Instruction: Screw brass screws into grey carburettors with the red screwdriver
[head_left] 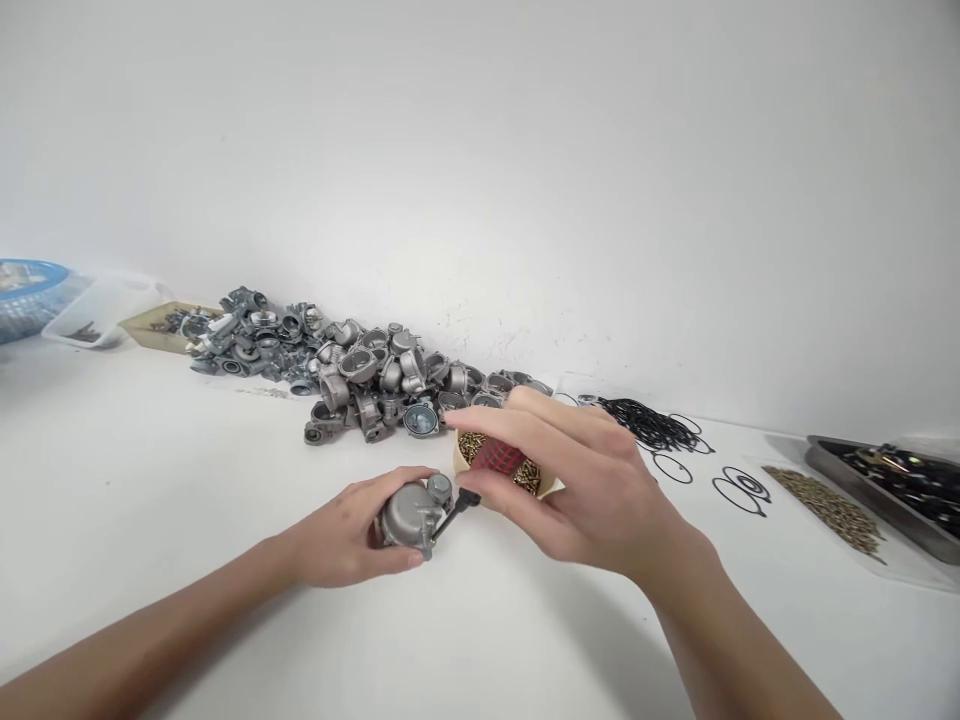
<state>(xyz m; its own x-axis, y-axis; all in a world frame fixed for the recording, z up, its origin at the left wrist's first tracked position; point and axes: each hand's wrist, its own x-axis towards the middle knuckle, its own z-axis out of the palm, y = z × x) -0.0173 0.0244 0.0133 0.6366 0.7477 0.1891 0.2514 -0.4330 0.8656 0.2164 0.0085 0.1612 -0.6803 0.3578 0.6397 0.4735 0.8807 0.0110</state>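
My left hand (346, 530) is closed around a grey cast-metal part (411, 515) and holds it down on the white table. My right hand (577, 490) grips a screwdriver with a red handle (498, 458); its dark shaft (450, 517) angles down and left, with the tip at the part's right side. Just behind the screwdriver handle sits a small cup of brass screws (529, 476), partly hidden by my right fingers.
A long pile of similar grey metal parts (352, 365) lies along the back wall. Black rubber rings (660, 428) and a patch of brass screws (825, 505) lie at the right, beside a metal tray (885, 490). Plastic containers (97, 312) stand at far left.
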